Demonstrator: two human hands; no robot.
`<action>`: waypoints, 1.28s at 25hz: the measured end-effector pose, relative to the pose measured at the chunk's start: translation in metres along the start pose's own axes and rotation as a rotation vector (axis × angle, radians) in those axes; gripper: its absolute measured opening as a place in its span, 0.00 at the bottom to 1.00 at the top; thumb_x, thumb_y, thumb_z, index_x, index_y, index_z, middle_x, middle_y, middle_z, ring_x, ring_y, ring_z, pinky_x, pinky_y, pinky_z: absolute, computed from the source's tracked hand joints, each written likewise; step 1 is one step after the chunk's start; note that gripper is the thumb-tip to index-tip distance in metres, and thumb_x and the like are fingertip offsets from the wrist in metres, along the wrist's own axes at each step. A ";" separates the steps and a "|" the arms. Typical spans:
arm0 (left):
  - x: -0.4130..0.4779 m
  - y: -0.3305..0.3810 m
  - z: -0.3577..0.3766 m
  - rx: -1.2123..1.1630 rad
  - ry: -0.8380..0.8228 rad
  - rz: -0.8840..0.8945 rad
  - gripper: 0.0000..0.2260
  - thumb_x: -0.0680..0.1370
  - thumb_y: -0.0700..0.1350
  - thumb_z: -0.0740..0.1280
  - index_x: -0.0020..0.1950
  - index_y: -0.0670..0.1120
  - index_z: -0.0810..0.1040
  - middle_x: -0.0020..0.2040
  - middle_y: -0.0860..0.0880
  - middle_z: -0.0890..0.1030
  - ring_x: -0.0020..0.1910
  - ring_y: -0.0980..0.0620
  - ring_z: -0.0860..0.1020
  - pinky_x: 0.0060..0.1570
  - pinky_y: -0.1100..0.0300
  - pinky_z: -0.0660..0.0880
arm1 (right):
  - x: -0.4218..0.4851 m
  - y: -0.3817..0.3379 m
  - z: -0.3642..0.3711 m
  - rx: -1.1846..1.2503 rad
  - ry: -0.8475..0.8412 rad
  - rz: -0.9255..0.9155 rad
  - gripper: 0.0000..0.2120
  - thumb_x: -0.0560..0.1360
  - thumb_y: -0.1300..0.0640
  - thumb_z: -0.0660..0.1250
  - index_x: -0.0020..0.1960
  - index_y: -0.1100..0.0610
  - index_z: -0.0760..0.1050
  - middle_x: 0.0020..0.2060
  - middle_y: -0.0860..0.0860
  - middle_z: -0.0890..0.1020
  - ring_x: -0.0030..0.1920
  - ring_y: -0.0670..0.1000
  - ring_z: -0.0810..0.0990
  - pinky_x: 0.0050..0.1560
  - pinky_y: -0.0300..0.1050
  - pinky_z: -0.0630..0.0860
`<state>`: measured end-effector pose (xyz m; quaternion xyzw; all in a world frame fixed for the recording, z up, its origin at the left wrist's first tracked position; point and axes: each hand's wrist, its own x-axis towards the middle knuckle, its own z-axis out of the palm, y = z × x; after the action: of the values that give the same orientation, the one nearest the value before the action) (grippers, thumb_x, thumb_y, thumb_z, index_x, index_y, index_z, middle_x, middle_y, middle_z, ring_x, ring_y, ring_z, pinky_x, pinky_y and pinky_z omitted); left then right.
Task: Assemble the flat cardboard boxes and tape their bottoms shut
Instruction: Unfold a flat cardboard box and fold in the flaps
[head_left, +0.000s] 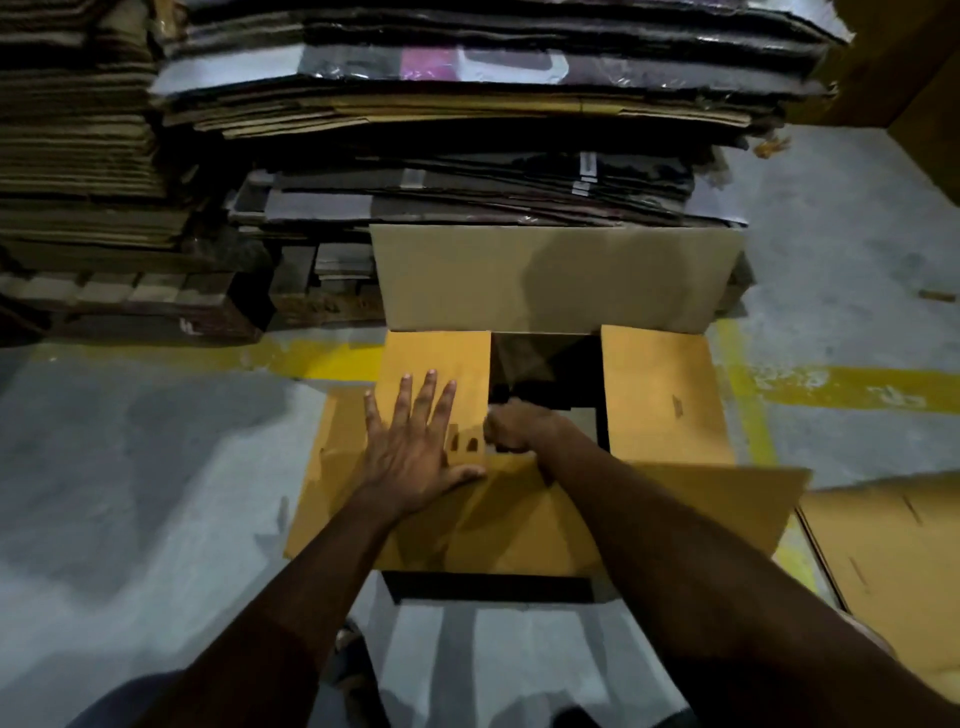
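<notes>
Plainly, left hand (415, 447) presses flat on box flap (441, 358); blurred right hand (514, 427) curled, grip unclear.

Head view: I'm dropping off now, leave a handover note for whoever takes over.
Left hand: flat, pressing the left flap down.
Right hand: fingers curled at the near flap edge; grip blurred.
Box on the floor; right flap folded in, far flap standing.
Done: side flaps in.
Left: close near and far flaps, tape the seam; no tape in view.
</notes>
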<state>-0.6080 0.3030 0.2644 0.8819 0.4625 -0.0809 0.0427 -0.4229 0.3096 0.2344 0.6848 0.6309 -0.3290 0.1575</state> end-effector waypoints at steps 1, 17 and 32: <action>0.002 0.002 0.006 0.017 -0.001 -0.042 0.50 0.70 0.76 0.52 0.76 0.49 0.31 0.78 0.43 0.37 0.77 0.39 0.39 0.68 0.32 0.38 | -0.008 0.010 -0.009 0.121 0.154 -0.007 0.15 0.82 0.48 0.58 0.62 0.56 0.75 0.55 0.55 0.79 0.53 0.58 0.79 0.51 0.52 0.75; -0.004 -0.027 0.101 -0.057 -0.231 -0.120 0.33 0.77 0.61 0.61 0.77 0.63 0.45 0.80 0.48 0.43 0.76 0.36 0.50 0.65 0.37 0.64 | 0.040 0.112 -0.150 -0.286 0.619 0.174 0.37 0.79 0.35 0.54 0.81 0.50 0.45 0.80 0.57 0.47 0.79 0.62 0.42 0.74 0.71 0.42; -0.017 -0.010 0.104 -0.436 -0.220 -0.705 0.55 0.62 0.76 0.65 0.77 0.56 0.39 0.73 0.38 0.54 0.68 0.33 0.61 0.61 0.37 0.65 | -0.027 0.125 0.115 -0.052 0.440 0.091 0.25 0.83 0.41 0.42 0.79 0.41 0.43 0.80 0.52 0.46 0.79 0.63 0.45 0.72 0.71 0.51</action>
<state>-0.6364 0.2793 0.1655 0.6262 0.7347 -0.0847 0.2468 -0.3308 0.1975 0.1429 0.7635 0.6268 -0.1478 0.0486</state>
